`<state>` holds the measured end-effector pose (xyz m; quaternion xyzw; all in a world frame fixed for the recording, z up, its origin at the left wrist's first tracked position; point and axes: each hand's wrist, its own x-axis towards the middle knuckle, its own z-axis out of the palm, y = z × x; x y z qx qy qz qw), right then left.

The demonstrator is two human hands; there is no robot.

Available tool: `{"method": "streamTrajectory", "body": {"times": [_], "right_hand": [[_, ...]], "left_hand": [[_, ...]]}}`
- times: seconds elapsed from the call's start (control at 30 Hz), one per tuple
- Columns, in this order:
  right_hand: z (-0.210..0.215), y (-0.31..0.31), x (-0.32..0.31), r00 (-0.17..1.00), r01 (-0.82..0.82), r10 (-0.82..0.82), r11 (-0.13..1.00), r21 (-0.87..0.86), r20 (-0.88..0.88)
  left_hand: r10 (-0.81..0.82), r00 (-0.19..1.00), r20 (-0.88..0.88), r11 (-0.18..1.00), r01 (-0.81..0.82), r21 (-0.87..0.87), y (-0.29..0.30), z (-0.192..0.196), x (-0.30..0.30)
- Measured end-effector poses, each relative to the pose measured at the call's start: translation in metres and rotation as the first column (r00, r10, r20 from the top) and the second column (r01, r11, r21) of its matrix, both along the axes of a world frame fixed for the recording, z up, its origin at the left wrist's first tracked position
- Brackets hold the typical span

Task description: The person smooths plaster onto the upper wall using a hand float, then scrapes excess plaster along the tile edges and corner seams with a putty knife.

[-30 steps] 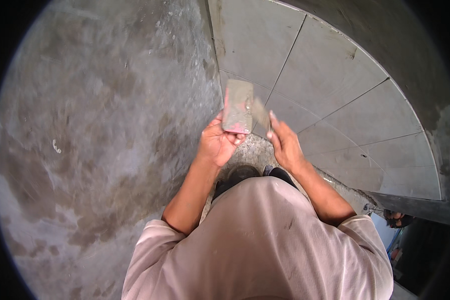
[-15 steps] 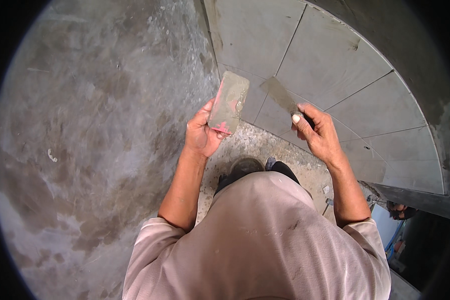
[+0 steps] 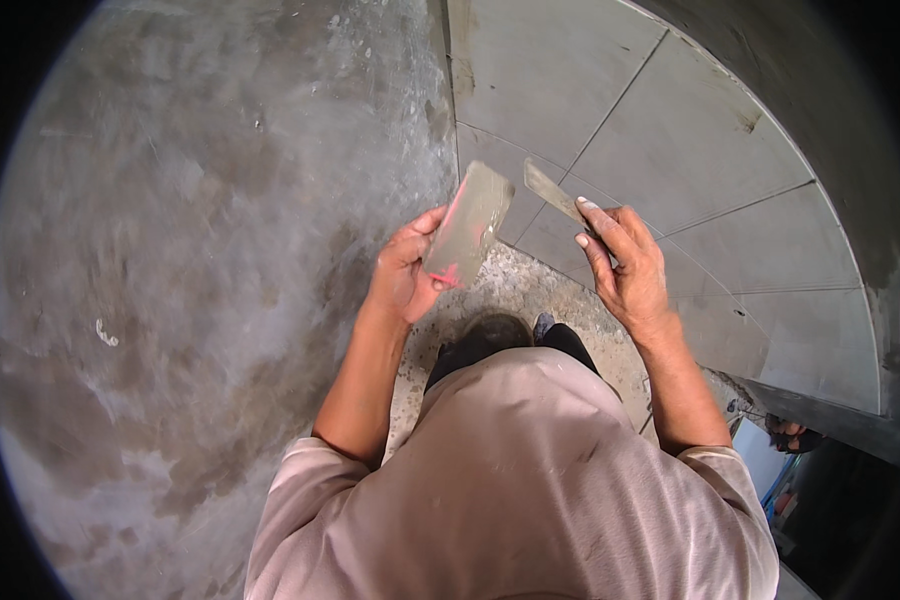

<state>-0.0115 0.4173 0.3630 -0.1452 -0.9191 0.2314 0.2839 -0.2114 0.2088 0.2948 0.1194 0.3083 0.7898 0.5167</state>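
A pink rectangular float, its face coated with wet grey mortar, is held up in my left hand. The fingers wrap behind it, so its grip is hidden. My right hand is closed on a putty knife with a mortar-smeared blade, a finger and thumb pressed along it near the handle. The blade slants up and left, its tip a small gap to the right of the float's upper corner. Pink shows through the mortar at the float's lower end.
Large grey tiles with dark joints lie ahead and to the right. A stained, smooth cement surface fills the left side. Rough, speckled floor shows before my feet. Things at the lower right are partly in shadow, including a light-blue panel.
The putty knife has turned so its blade shows narrower, and my right hand has shifted slightly down. The float has tilted and come nearer to the blade. The whole view has shifted a little.
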Motion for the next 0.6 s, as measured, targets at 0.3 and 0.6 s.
{"method": "streamTrajectory", "body": {"times": [0.3,0.6], "right_hand": [[-0.055,0.023,-0.096,0.966,0.069,-0.04,0.992,0.107,-0.255],[-0.06,0.059,-0.195,0.977,0.196,-0.165,0.945,0.263,-0.135]], "left_hand": [[-0.221,0.946,-0.235,0.877,0.088,-0.472,-0.084,0.019,-0.022],[-0.366,0.881,-0.298,0.817,0.151,-0.557,-0.11,0.03,-0.033]]}}
